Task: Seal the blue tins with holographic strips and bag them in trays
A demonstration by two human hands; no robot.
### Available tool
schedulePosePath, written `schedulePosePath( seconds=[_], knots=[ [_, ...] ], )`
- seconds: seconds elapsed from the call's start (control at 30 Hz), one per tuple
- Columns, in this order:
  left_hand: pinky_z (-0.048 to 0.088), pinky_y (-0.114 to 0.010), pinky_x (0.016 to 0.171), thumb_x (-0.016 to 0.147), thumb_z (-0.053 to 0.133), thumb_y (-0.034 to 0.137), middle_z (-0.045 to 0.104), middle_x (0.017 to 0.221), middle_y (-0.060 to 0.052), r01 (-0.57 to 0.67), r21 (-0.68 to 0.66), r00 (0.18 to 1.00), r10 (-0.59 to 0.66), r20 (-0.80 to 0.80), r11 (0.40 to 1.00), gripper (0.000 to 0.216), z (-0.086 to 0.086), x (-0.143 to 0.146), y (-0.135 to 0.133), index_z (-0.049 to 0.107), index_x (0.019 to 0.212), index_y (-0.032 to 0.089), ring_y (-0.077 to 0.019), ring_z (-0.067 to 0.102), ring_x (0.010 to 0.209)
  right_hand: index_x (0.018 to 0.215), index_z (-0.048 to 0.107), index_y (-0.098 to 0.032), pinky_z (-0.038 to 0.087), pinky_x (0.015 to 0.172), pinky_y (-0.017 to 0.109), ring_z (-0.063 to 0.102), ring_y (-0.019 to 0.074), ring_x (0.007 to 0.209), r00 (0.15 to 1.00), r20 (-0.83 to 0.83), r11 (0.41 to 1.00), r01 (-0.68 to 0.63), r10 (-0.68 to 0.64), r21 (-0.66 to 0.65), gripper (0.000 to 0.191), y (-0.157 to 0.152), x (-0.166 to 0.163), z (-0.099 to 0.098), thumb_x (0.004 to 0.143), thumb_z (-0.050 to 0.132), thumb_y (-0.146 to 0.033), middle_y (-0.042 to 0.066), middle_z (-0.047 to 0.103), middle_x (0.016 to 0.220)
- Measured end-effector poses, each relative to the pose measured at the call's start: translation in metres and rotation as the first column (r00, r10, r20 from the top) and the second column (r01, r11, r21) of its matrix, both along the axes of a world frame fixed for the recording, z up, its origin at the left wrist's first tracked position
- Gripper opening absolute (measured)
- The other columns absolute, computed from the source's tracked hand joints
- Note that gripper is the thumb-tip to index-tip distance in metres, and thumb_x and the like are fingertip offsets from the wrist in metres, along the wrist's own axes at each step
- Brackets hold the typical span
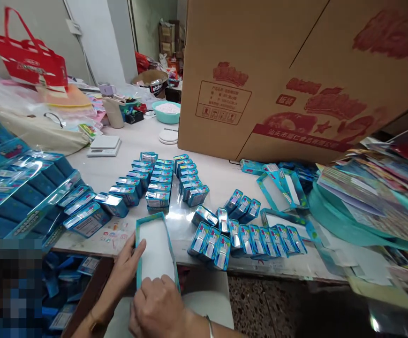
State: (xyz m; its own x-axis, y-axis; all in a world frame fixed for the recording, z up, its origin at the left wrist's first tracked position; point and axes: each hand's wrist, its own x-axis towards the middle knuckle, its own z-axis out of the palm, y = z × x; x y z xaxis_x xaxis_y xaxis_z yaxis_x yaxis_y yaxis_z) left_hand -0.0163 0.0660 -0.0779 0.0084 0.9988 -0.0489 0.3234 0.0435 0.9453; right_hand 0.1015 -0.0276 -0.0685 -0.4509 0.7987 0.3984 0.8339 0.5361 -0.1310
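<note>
Open blue box: the box (156,246) tilts over the near edge of the table (221,176), above a pale seat (209,300); its white inside faces up, and its near end is covered.
Left hand: the left hand (128,260) is clamped on the box's left wall, thumb over the rim; the fingers beneath are hidden.
Right hand: the right hand (160,303) is curled over the near end; whether its fingers pinch the wall I cannot tell, as the knuckles hide them.
Wrists: a band (96,325) on the left, a bangle (209,326) on the right, the latter cut off by the bottom edge.
Blue packets: rows of packets (160,180) stand beyond the box, with another group (256,237) to its right; their print is too small to read.
Left edge: filled display trays (31,188) are cut off; below them, a pixelated patch conceals everything behind it.
Right side: open trays (272,188) overlap near a blurred, cut-off heap of printed sheets (362,183).
Large carton: red print on the carton (260,131), cropped at the top; "汕头市" and "食品有限公司" can be read on the band, while the bigger logos are smeared.
Back carton: "eishu" shows on a black-sided carton (157,88), possibly only part of a word.
Red bag: white lettering on the bag (38,63) is too blurred to read.
</note>
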Motion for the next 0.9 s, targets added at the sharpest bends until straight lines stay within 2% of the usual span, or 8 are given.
schedulePosePath(
  seconds=[0.17,0.3,0.47,0.57,0.67,0.77,0.83,0.9],
  knots=[
    [0.046,-0.046,0.099,0.086,0.045,0.048,0.07,0.107,-0.012,0.138,0.137,0.931,-0.081,-0.355,0.981,0.048,-0.015,-0.009,0.055,0.068,0.112,0.015,-0.0308,0.06,0.107,0.087,0.062,-0.016,0.053,0.06,0.037,0.065,0.0233,0.069,0.995,0.021,0.964,0.096,-0.094,-0.247,0.021,0.032,-0.018,0.003,0.087,0.058,-0.037,0.007,0.066,0.082],
    [0.049,-0.038,0.087,0.085,0.043,0.044,0.067,0.088,-0.008,0.206,0.163,0.901,-0.122,-0.417,0.965,0.039,-0.014,-0.007,0.087,0.071,0.09,0.016,-0.0272,0.061,0.091,0.094,0.063,-0.016,0.055,0.064,0.037,0.068,0.0242,0.074,0.992,-0.021,0.94,0.114,-0.127,-0.323,0.023,0.065,-0.026,0.002,0.09,0.055,-0.037,0.008,0.068,0.091],
    [0.046,-0.036,0.088,0.087,0.045,0.037,0.067,0.092,-0.01,0.195,0.192,0.893,-0.093,-0.439,0.962,0.036,-0.013,0.009,0.119,0.071,0.098,0.015,-0.0272,0.062,0.093,0.099,0.062,-0.016,0.055,0.07,0.037,0.067,0.023,0.079,0.988,-0.004,0.922,0.145,-0.157,-0.358,0.02,0.098,-0.022,0.0,0.092,0.053,-0.032,0.008,0.068,0.098],
    [0.048,-0.036,0.087,0.088,0.046,0.041,0.07,0.101,-0.012,0.181,0.186,0.903,-0.088,-0.42,0.966,0.042,-0.011,0.013,0.126,0.07,0.109,0.013,-0.0275,0.065,0.093,0.098,0.062,-0.015,0.054,0.077,0.041,0.066,0.0267,0.09,0.98,-0.005,0.918,0.186,-0.201,-0.35,0.027,0.094,-0.011,0.01,0.095,0.053,-0.041,0.011,0.067,0.099],
    [0.051,-0.038,0.089,0.09,0.047,0.052,0.067,0.119,-0.015,0.153,0.184,0.923,-0.074,-0.376,0.971,0.057,-0.005,0.007,0.106,0.062,0.127,0.012,-0.0286,0.066,0.1,0.105,0.059,-0.018,0.055,0.08,0.039,0.063,0.026,0.098,0.977,-0.176,0.964,0.076,-0.123,-0.253,0.032,0.057,0.024,0.036,0.094,0.056,-0.048,0.01,0.066,0.104],
    [0.051,-0.041,0.095,0.085,0.058,0.056,0.055,0.14,-0.016,0.091,0.286,0.962,-0.011,-0.272,0.954,0.07,0.007,0.008,0.056,0.05,0.141,0.016,-0.0321,0.057,0.122,0.127,0.049,-0.021,0.053,0.095,0.038,0.061,0.0235,0.109,0.93,-0.368,0.997,-0.037,0.011,-0.063,0.042,0.004,0.089,0.069,0.09,0.062,-0.036,0.01,0.065,0.117],
    [0.05,-0.042,0.099,0.085,0.063,0.05,0.053,0.144,-0.012,0.148,0.258,0.984,-0.115,-0.139,0.955,0.066,0.015,0.022,0.016,0.048,0.143,0.022,-0.0313,0.055,0.126,0.14,0.04,-0.023,0.045,0.107,0.046,0.052,0.0267,0.128,0.959,-0.282,0.999,0.043,-0.038,0.009,0.056,-0.025,0.14,0.087,0.088,0.061,-0.022,0.012,0.061,0.129],
    [0.049,-0.043,0.103,0.089,0.061,0.046,0.051,0.148,-0.011,0.27,0.144,0.96,-0.277,0.03,0.952,0.061,0.02,0.049,-0.019,0.046,0.144,0.026,-0.0308,0.054,0.128,0.149,0.035,-0.023,0.035,0.113,0.057,0.037,0.0326,0.143,0.989,-0.03,0.989,0.145,-0.146,-0.008,0.067,-0.039,0.183,0.094,0.086,0.057,-0.013,0.015,0.049,0.146]
  ],
)
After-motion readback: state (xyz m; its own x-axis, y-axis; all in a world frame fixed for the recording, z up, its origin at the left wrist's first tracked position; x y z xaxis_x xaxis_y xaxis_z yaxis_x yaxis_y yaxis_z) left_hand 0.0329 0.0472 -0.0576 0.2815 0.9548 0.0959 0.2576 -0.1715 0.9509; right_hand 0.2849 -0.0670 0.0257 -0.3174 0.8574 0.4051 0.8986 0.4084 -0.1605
